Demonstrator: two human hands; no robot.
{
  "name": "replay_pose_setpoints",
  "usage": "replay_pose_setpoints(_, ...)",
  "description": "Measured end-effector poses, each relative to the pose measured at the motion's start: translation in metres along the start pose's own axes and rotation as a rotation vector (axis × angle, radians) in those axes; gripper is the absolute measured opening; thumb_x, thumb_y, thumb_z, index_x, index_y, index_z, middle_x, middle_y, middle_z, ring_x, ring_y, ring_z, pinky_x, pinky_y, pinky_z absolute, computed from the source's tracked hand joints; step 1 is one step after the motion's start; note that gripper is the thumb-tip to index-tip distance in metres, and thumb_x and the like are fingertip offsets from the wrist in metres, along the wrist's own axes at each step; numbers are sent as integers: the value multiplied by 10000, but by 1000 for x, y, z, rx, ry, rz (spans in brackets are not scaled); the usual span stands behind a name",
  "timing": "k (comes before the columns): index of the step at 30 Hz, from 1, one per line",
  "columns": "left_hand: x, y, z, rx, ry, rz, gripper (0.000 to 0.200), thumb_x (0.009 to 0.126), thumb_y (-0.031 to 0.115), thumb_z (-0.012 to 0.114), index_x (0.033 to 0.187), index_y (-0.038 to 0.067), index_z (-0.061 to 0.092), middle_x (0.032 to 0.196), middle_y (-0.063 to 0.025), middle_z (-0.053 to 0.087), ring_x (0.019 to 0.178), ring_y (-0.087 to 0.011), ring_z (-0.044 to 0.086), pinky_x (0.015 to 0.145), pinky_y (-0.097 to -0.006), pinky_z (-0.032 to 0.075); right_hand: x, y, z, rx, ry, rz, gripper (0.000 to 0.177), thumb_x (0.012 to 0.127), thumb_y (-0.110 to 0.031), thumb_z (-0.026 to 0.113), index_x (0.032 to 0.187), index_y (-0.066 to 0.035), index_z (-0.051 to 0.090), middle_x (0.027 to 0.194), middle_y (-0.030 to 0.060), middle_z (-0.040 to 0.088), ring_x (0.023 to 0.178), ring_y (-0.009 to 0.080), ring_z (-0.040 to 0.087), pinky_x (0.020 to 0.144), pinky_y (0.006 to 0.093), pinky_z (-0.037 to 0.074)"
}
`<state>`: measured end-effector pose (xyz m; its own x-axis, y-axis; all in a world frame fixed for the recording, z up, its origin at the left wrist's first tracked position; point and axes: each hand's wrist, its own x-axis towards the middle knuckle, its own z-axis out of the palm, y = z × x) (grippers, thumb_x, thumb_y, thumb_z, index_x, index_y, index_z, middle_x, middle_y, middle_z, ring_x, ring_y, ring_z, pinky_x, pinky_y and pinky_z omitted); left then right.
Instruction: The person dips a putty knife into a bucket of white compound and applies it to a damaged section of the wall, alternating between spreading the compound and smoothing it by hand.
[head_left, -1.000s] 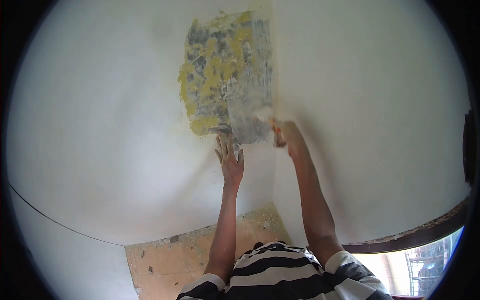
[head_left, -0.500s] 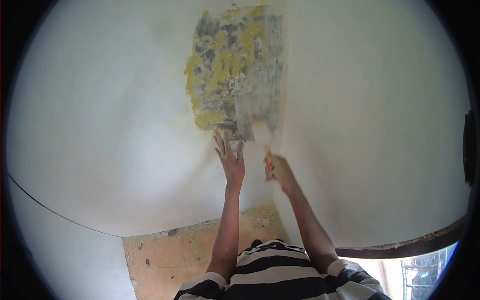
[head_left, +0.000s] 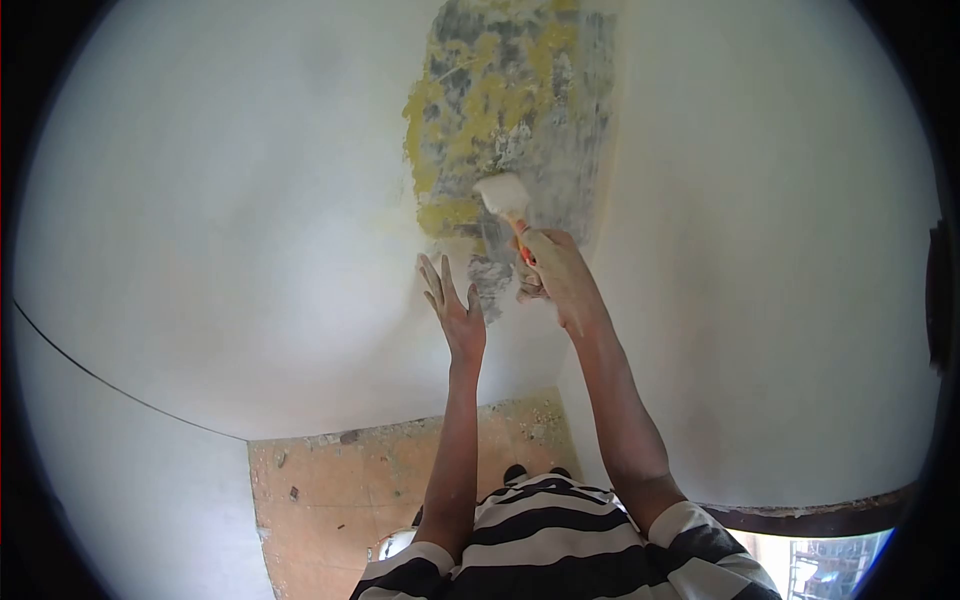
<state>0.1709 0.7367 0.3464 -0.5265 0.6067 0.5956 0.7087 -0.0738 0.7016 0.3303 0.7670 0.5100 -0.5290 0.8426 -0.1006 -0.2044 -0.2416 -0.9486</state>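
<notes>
My right hand (head_left: pixel 556 268) is closed around the orange-red handle of a putty knife (head_left: pixel 503 195), whose broad, whitish head overlaps a rough patch (head_left: pixel 470 120) of the wall. Grey and yellow show through in that patch, with white streaks across it. Below the patch's lower left edge, my left hand (head_left: pixel 456 310) lies open against the white wall (head_left: pixel 250 200), fingers spread and holding nothing. A smaller grey bare spot (head_left: pixel 490 280) shows between the two hands.
A second white wall (head_left: pixel 760 250) meets this one at a corner just right of the patch. Debris lies along the edge of the orange tiled floor (head_left: pixel 340 500). A dark line (head_left: pixel 120 395) crosses at left; a dark-edged opening (head_left: pixel 810 520) is at lower right.
My right hand has moved the putty knife up and to the left over the patch. My left hand stays near the same place at the wall. The view has shifted, putting the patch higher and further right.
</notes>
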Motion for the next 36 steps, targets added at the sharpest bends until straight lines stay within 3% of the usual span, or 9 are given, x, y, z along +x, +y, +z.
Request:
replay_pose_setpoints(6, 0, 0, -3, -30, 6, 14, 725, 980, 46, 594, 1622, 138, 271, 1729, -140, 66, 1583, -403, 51, 1225, -669, 111, 0, 41, -9, -116, 48, -218, 448, 1071, -463, 499, 957, -37, 572, 545, -41, 396, 428, 73, 365, 420, 290, 424)
replay_pose_setpoints(9, -3, -4, 4, -15, -20, 30, 703, 991, 66, 581, 1620, 128, 275, 1727, -151, 72, 1581, -412, 61, 1226, -664, 116, 38, 106, -21, -86, 74, -160, 477, 1078, -474, 466, 921, -36, 574, 553, -14, 428, 425, 90, 414, 403, 291, 431)
replay_pose_setpoints(12, -8, -4, 12, -26, -30, 22, 714, 988, 93, 609, 1620, 131, 279, 1728, -145, 78, 1587, -381, 74, 1239, -631, 110, 63, 179, -32, -367, 248, -120, 504, 1079, -483, 449, 867, -44, 575, 579, 10, 469, 434, 108, 473, 397, 305, 448)
replay_pose_setpoints(15, -13, -9, 19, -27, -52, 26, 710, 994, 118, 612, 1621, 132, 280, 1727, -153, 74, 1586, -386, 73, 1242, -626, 108, 53, 240, -44, -418, 270, 7, 531, 1081, -487, 430, 817, -50, 573, 610, 22, 502, 446, 129, 513, 400, 312, 474)
replay_pose_setpoints(18, -15, -10, 21, -7, -81, 34, 729, 977, 73, 605, 1623, 138, 275, 1725, -161, 80, 1578, -424, 63, 1222, -664, 134, 40, 265, -53, -302, 192, 285, 515, 1084, -489, 412, 910, -39, 590, 627, 23, 514, 448, 136, 512, 418, 326, 501)
replay_pose_setpoints(24, -8, -13, 13, -18, -39, 37, 727, 980, 71, 604, 1623, 139, 271, 1726, -152, 82, 1579, -418, 68, 1223, -663, 134, 19, 212, -34, 46, 32, 374, 547, 1078, -513, 435, 1206, 5, 553, 563, -30, 447, 429, 127, 473, 475, 304, 487)
replay_pose_setpoints(26, -8, -11, 10, -19, -32, 51, 725, 982, 70, 606, 1623, 139, 273, 1726, -152, 81, 1579, -417, 70, 1223, -662, 136, 39, 189, -34, 108, -30, 215, 508, 1067, -490, 478, 1123, 3, 591, 564, -40, 448, 425, 121, 451, 438, 288, 410)
replay_pose_setpoints(30, -7, -11, 5, -26, -39, 72, 721, 986, 60, 604, 1622, 141, 274, 1725, -154, 74, 1577, -419, 76, 1223, -659, 145, 30, 33, 13, 158, -54, 133, 349, 1035, -388, 550, 906, -68, 604, 566, -67, 380, 432, 86, 333, 409, 294, 304)
replay_pose_setpoints(36, -4, -2, -6, -78, -27, 40, 719, 983, 42, 594, 1620, 133, 274, 1725, -156, 74, 1575, -421, 89, 1228, -655, 140, -11, -35, 41, 121, -92, -113, 329, 1060, -380, 514, 1010, -60, 573, 574, -64, 355, 442, 67, 294, 419, 281, 310)
